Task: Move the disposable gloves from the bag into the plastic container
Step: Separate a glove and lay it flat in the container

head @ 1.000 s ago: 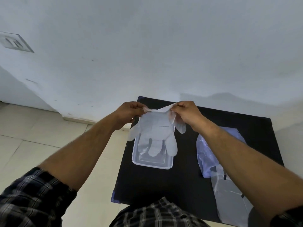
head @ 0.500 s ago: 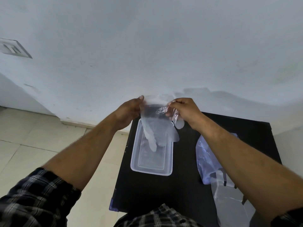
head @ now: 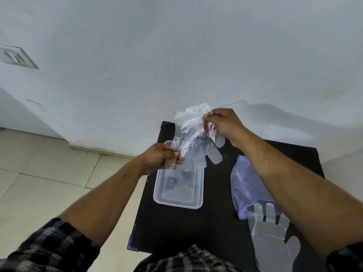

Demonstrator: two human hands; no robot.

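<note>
Left hand (head: 161, 158) pinched clear glove (head: 193, 143) at lower edge; right hand (head: 223, 124) pinched its cuff, higher. Glove hung above far end of plastic container (head: 177, 202).

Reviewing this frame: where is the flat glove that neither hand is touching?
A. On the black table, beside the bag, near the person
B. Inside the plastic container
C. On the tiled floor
A: the flat glove lies on the black table just nearer than the bag, outside the plastic container.

Container (head: 177, 190) lies on table (head: 176, 228), bag (head: 247, 185) right, probably 1 glove (head: 275, 238) nearer.
</note>
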